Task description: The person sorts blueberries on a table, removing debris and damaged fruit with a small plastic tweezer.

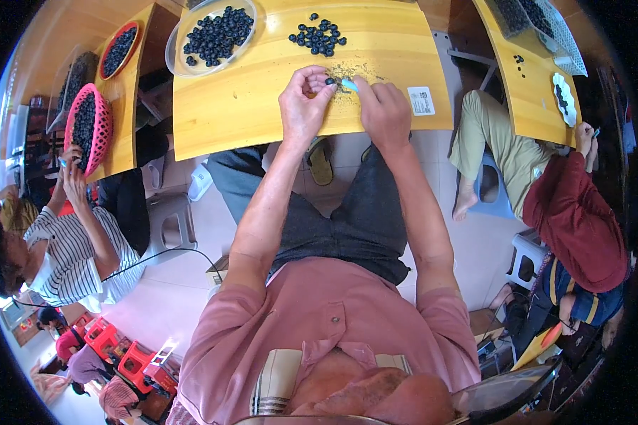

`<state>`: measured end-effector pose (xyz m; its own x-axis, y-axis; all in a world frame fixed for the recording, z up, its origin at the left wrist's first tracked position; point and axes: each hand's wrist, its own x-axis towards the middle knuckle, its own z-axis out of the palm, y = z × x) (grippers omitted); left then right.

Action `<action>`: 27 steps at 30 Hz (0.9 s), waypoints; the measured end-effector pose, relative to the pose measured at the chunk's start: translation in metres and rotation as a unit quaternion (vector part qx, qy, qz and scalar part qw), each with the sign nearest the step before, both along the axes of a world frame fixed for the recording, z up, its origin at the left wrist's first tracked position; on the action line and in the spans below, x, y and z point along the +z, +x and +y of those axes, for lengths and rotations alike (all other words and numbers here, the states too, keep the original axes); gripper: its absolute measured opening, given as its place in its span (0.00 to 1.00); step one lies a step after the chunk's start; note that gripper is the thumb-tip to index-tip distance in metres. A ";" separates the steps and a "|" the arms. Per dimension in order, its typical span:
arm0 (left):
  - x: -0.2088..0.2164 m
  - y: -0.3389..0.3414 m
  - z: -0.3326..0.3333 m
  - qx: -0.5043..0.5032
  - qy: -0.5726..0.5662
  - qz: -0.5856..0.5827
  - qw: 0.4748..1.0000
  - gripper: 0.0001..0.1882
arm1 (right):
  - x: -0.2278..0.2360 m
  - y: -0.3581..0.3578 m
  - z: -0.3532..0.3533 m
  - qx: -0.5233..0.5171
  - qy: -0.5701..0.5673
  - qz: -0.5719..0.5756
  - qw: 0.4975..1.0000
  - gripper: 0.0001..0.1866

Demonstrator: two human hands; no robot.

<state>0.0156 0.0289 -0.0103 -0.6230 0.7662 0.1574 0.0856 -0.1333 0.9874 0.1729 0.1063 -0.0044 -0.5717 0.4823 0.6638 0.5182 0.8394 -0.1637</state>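
Over the yellow table [255, 99], my left hand [305, 103] pinches a small round black piece [330, 81] between thumb and fingers. My right hand [385, 112] is closed on a small tool with a teal handle [349, 84]. Its tip points at the black piece; whether the two touch is too small to tell. Dark crumbs [344, 73] lie scattered around both hands. Just beyond them is a loose pile of similar round black pieces [321, 39]. To the far left, a clear round tray [181, 64] holds many more.
A white printed label [421, 101] lies right of my right hand. At the left table, a person in stripes works beside a pink basket [106, 131] of black pieces. Someone in dark red sits at the right table, near a white scalloped dish [571, 117].
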 end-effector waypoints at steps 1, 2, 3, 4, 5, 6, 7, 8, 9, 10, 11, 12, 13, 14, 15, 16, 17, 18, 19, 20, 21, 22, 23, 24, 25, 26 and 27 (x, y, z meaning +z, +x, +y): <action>0.000 0.000 0.001 0.000 0.000 0.000 1.000 0.18 | 0.000 0.000 0.000 0.000 0.000 0.000 1.000 0.16; 0.000 0.001 0.001 0.002 -0.009 0.011 1.000 0.18 | 0.000 0.001 0.000 0.005 0.010 0.003 1.000 0.15; 0.001 0.001 0.002 0.005 -0.018 0.022 1.000 0.18 | 0.000 0.001 0.000 0.010 0.019 0.007 1.000 0.15; 0.000 0.002 0.002 0.004 -0.018 0.021 1.000 0.18 | 0.001 0.001 0.000 0.009 0.018 0.007 1.000 0.15; 0.000 0.002 0.002 0.003 -0.019 0.024 1.000 0.18 | 0.003 0.000 0.001 0.024 0.012 0.015 1.000 0.15; 0.000 0.002 0.001 0.002 -0.020 0.026 0.999 0.18 | 0.004 0.000 0.001 0.039 0.006 0.024 0.999 0.16; 0.001 0.002 0.001 0.001 -0.020 0.026 0.999 0.18 | 0.004 0.000 0.001 0.038 0.006 0.024 0.999 0.16; 0.001 0.002 0.001 0.000 -0.018 0.026 0.999 0.18 | 0.004 0.000 0.001 0.038 0.004 0.019 0.999 0.16; 0.002 0.002 0.001 -0.001 -0.017 0.026 1.000 0.18 | 0.004 0.001 0.000 0.038 0.002 0.014 0.999 0.16; 0.003 0.003 0.001 -0.002 -0.017 0.026 1.000 0.18 | 0.003 0.001 0.001 0.038 0.002 0.015 0.999 0.16; 0.003 0.003 0.001 -0.002 -0.018 0.024 1.000 0.18 | 0.002 0.001 0.001 0.031 0.008 0.005 0.999 0.16; 0.004 0.004 0.001 -0.003 -0.018 0.022 1.000 0.18 | 0.001 0.001 0.001 0.024 0.014 -0.004 1.000 0.15; 0.004 0.004 0.001 -0.003 -0.019 0.021 1.000 0.18 | 0.001 0.001 0.001 0.024 0.013 -0.004 1.000 0.15; 0.004 0.003 0.001 -0.005 -0.028 0.032 0.999 0.18 | 0.000 0.002 0.001 0.025 0.007 -0.008 1.000 0.15; 0.003 0.003 0.000 -0.006 -0.037 0.042 0.998 0.18 | 0.000 0.002 0.001 0.026 0.000 -0.013 1.000 0.15; 0.002 0.002 0.000 -0.006 -0.036 0.043 0.998 0.18 | 0.000 0.001 0.002 0.026 0.000 -0.013 1.000 0.15; 0.000 0.002 0.000 -0.015 -0.011 0.017 1.000 0.18 | -0.001 0.000 0.004 0.012 -0.016 -0.006 1.000 0.15; -0.002 0.002 0.000 -0.024 0.015 -0.008 1.000 0.18 | -0.002 0.000 0.005 -0.002 -0.033 0.001 0.999 0.15; -0.001 0.002 0.000 -0.025 0.015 -0.008 1.000 0.18 | -0.002 -0.001 0.005 -0.002 -0.032 0.001 0.999 0.15; -0.001 0.002 -0.001 -0.025 0.018 -0.010 0.999 0.18 | -0.003 -0.001 0.004 -0.002 -0.031 0.002 1.000 0.15; -0.001 0.002 -0.001 -0.025 0.021 -0.011 0.999 0.19 | -0.003 -0.001 0.004 -0.002 -0.029 0.004 1.000 0.15; 0.000 0.002 -0.001 -0.025 0.022 -0.011 0.999 0.19 | -0.002 -0.001 0.004 -0.002 -0.028 0.004 1.000 0.15; 0.001 0.003 0.000 -0.022 0.021 -0.025 0.999 0.18 | -0.002 0.000 0.003 -0.001 -0.016 0.006 1.000 0.15; 0.003 0.003 0.000 -0.020 0.021 -0.038 0.999 0.17 | -0.001 0.001 0.003 0.000 -0.004 0.008 1.000 0.15; 0.001 0.002 -0.001 -0.019 0.021 -0.038 0.999 0.17 | 0.000 0.002 0.002 0.001 -0.004 0.008 1.000 0.15; -0.002 0.000 -0.002 -0.021 -0.004 -0.041 0.999 0.15 | 0.000 0.002 0.001 0.004 0.004 0.010 1.000 0.15; -0.004 -0.001 -0.002 -0.022 -0.031 -0.045 0.998 0.13 | 0.000 0.003 0.001 0.007 0.012 0.012 1.000 0.14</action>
